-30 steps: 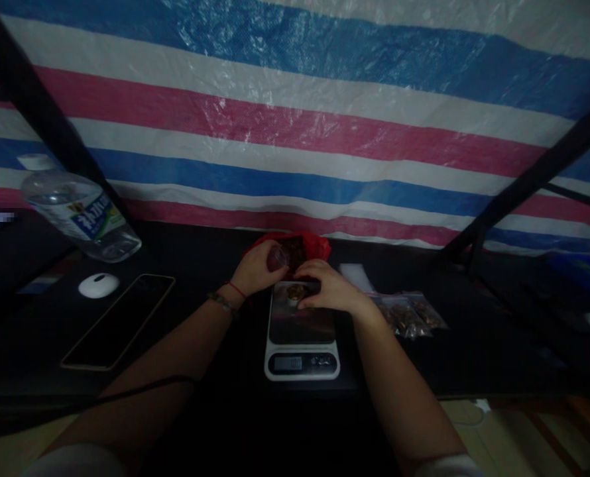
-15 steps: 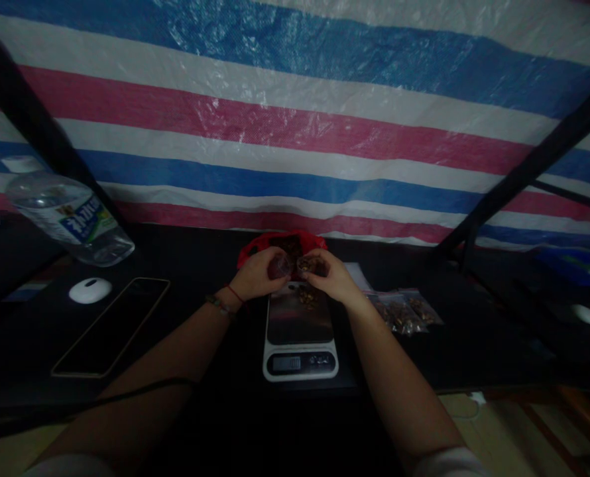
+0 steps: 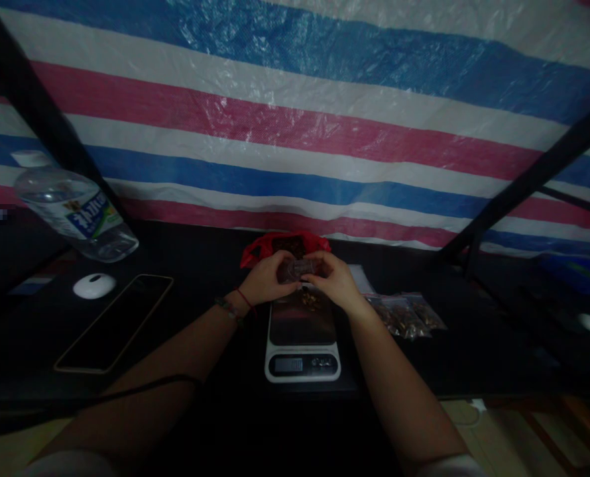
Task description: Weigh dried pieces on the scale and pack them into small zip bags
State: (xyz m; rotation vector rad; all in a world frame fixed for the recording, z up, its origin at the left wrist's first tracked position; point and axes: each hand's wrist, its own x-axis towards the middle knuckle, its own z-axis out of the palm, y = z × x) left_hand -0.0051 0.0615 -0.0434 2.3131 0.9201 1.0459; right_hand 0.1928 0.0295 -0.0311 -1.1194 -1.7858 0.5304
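Over the back of a white kitchen scale (image 3: pixel 303 364), my left hand (image 3: pixel 270 275) and my right hand (image 3: pixel 332 278) meet. Each grips a small clear plastic cup, and the cups (image 3: pixel 302 267) are brought together mouth to mouth or nearly so; their exact contact is hard to make out in the dim light. My fingers cover what lies inside. Brown, nut-like pieces (image 3: pixel 311 299) lie loose on the scale's steel plate (image 3: pixel 299 324). Just behind my hands is an open red plastic bag (image 3: pixel 258 249) with dark brown contents.
Filled zip bags (image 3: pixel 404 317) lie right of the scale, beside a white sheet (image 3: pixel 360 278). On the left are a phone (image 3: pixel 116 324), a white mouse (image 3: pixel 95 286) and a large clear bottle (image 3: pixel 76 209). A striped tarp (image 3: pixel 295 152) hangs behind the black table.
My two hands have moved together, and the cup in my left hand now meets the one in my right, which showed brown pieces earlier. The view has shifted slightly.
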